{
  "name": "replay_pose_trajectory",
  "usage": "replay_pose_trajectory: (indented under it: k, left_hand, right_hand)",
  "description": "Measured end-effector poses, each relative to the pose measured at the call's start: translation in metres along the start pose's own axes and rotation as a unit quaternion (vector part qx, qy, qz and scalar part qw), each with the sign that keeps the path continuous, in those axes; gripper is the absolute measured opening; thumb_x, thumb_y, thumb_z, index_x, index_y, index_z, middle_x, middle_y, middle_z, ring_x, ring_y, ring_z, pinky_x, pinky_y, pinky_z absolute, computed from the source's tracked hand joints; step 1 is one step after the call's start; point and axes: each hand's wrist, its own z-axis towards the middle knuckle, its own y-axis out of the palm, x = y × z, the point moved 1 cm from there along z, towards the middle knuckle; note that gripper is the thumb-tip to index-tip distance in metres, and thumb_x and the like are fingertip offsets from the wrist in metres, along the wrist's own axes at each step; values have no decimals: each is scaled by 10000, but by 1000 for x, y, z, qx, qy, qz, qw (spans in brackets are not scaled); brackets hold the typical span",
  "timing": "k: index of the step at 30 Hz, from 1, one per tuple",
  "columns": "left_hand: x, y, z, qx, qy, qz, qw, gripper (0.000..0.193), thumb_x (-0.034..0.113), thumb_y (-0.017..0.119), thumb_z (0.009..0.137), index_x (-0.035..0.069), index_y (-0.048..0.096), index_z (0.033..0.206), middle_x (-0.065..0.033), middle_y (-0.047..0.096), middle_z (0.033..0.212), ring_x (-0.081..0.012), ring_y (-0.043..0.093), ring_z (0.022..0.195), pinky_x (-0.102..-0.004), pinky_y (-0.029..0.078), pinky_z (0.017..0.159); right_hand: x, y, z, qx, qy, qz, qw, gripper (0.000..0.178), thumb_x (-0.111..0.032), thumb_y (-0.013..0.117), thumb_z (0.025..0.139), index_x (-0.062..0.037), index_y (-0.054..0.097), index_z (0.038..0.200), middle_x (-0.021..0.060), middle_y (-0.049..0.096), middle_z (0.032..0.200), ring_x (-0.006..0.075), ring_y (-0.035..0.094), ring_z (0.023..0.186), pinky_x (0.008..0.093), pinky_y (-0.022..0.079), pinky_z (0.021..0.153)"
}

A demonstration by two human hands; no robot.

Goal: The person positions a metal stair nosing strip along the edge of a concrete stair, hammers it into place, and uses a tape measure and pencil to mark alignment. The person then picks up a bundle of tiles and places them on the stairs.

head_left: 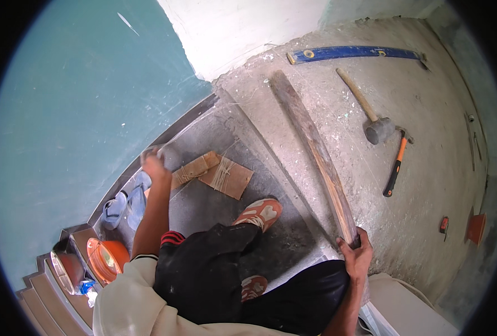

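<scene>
While the right hand (pixel 356 253) grips the near part of a long wooden plank (pixel 313 147) in the head view, the left hand (pixel 154 162) is at the foot of the teal wall (pixel 91 101); whether its fingers hold anything, I cannot tell. Any lettering on the far blue level (pixel 349 52) is too small to read. The plank slants far-left over the pale floor (pixel 405 235), beside the step edge (pixel 279 162). Pale floor separates it from a mallet (pixel 378 130) and claw hammer (pixel 396 166) on the right. Left of the edge lie a string-wound block (pixel 234 178) and a wooden strip (pixel 195 168).
</scene>
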Motion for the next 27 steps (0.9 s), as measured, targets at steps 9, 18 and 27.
replay_pose_trajectory:
  k: [9,18,27]
  left_hand:
    - [6,-102,42,77,-92,81,989,337,142,584,993,61,609,1319,-122,596,1290,-275,609,1111,-432,545,831]
    - [-30,-51,-16,-114,109,302,940,363,71,652,991,16,654,1349,-87,676,1205,-180,629,1076,-340,517,946]
    - [16,169,-231,-590,516,269,560,517,79,786,921,93,632,1414,-131,619,1465,-333,566,1365,-446,446,1120]
  right_hand:
    - [-1,39,62,32,-159,-116,980,598,-252,906,740,-9,704,1248,223,703,1127,413,672,1036,464,538,933]
    - [21,37,76,84,-126,-256,955,616,-224,898,733,-79,700,1298,158,631,1213,371,570,1166,490,448,1038]
    - [98,-44,27,197,-73,-186,960,866,-325,984,611,-80,667,1379,162,593,1427,376,486,1349,490,394,1140]
